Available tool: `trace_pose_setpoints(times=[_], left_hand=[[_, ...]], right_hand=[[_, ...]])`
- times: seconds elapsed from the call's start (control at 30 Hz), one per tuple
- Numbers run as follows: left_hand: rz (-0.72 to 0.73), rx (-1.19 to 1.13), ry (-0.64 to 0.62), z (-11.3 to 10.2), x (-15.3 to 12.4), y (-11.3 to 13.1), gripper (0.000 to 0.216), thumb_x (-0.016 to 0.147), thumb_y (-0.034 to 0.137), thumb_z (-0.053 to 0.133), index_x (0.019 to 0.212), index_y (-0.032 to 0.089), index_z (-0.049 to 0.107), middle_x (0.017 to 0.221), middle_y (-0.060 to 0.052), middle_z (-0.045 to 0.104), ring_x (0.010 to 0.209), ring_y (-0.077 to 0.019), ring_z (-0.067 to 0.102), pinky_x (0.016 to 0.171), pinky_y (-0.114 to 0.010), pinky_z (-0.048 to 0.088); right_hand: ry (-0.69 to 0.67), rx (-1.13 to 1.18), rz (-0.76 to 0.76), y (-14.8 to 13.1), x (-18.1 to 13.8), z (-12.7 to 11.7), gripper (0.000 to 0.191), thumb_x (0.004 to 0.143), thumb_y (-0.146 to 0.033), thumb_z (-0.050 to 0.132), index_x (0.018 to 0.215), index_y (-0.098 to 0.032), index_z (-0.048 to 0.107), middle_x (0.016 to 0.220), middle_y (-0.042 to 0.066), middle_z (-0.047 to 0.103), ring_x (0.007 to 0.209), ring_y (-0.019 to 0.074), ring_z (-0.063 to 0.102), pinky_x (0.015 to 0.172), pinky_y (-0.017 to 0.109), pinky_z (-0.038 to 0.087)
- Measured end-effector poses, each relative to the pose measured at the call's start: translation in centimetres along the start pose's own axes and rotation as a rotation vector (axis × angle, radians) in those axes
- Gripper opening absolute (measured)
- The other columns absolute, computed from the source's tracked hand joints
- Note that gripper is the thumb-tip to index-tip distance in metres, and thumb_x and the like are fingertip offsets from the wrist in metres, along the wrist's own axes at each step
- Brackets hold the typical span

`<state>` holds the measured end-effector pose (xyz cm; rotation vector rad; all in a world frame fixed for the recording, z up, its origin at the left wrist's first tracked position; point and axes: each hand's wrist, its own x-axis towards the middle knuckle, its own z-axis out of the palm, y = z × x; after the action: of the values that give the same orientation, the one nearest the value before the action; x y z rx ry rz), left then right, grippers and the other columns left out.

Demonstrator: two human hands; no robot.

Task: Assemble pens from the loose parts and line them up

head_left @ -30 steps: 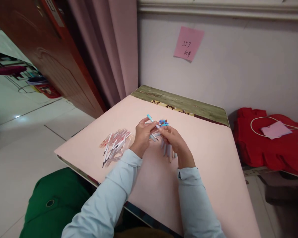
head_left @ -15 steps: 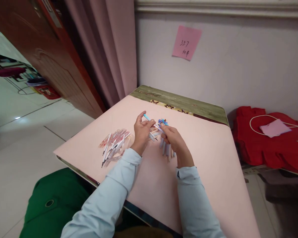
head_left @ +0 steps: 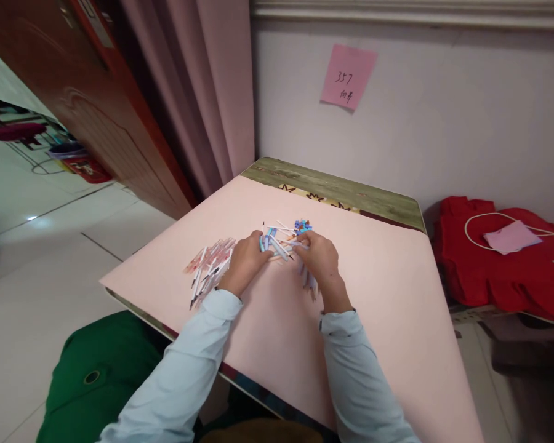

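Observation:
My left hand (head_left: 245, 261) rests low on the pink table top (head_left: 277, 332), its fingers curled on a blue pen (head_left: 263, 242) at the edge of a small heap of pens and thin refills (head_left: 279, 241). To the right of that heap, my right hand (head_left: 321, 261) pinches a thin white refill (head_left: 294, 245) with its fingertips. A cluster of small blue caps (head_left: 303, 226) lies just beyond the right hand. Several more pens (head_left: 308, 281) show under the right palm.
A pile of red-and-white wrapped pens (head_left: 211, 266) lies left of my left hand. A pink note (head_left: 348, 76) hangs on the wall. Red cloth with a white cord (head_left: 503, 258) sits to the right. A green seat (head_left: 101, 375) is at lower left.
Both hands have dropped from a raised position down onto the heap of pens. The blue pen that stuck up from my left hand now lies low by the heap.

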<state>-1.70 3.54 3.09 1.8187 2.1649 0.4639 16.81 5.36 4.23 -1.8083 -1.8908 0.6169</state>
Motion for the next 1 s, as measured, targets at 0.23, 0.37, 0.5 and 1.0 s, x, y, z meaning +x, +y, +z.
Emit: trace_pose_setpoints(times=[0.23, 0.37, 0.5, 1.0], left_hand=[[0.002, 0.067, -0.070, -0.1, -0.4, 0.2, 0.056, 0.075, 0.038, 0.071, 0.125, 0.015, 0.060, 0.101, -0.014, 0.073, 0.093, -0.0294, 0.067, 0.072, -0.032, 0.045], [0.031, 0.088, -0.030, -0.4, -0.5, 0.3, 0.047, 0.078, 0.029, 0.065, 0.124, 0.019, 0.061, 0.099, -0.011, 0.073, 0.094, -0.0283, 0.067, 0.074, -0.032, 0.045], [0.035, 0.116, 0.005, -0.5, -0.6, 0.5, 0.043, 0.082, 0.019, 0.056, 0.124, 0.020, 0.063, 0.095, -0.011, 0.074, 0.090, -0.0275, 0.068, 0.073, -0.032, 0.046], [0.081, 0.120, -0.013, 0.1, -1.2, 1.0, 0.037, 0.082, 0.015, 0.053, 0.117, 0.016, 0.067, 0.097, -0.013, 0.073, 0.094, -0.0276, 0.067, 0.080, -0.033, 0.047]], right_hand=[[0.092, -0.064, 0.043, -1.2, -1.0, -3.0, 0.014, 0.076, -0.036, 0.068, 0.087, -0.028, 0.073, 0.089, 0.002, 0.074, 0.084, 0.0216, 0.063, 0.067, 0.028, 0.039], [-0.036, -0.083, 0.061, -0.5, -1.3, -4.6, 0.025, 0.077, -0.047, 0.067, 0.068, -0.024, 0.072, 0.071, 0.002, 0.069, 0.069, 0.0184, 0.059, 0.059, 0.027, 0.033], [-0.160, -0.009, -0.100, 0.2, -1.0, -3.9, 0.035, 0.087, -0.043, 0.057, 0.062, -0.021, 0.068, 0.064, 0.001, 0.065, 0.063, 0.0151, 0.055, 0.056, 0.026, 0.031], [-0.043, -0.072, 0.196, 4.2, 0.6, -3.3, 0.027, 0.079, -0.043, 0.066, 0.068, -0.020, 0.072, 0.072, 0.007, 0.074, 0.069, 0.0199, 0.066, 0.062, 0.028, 0.042]])
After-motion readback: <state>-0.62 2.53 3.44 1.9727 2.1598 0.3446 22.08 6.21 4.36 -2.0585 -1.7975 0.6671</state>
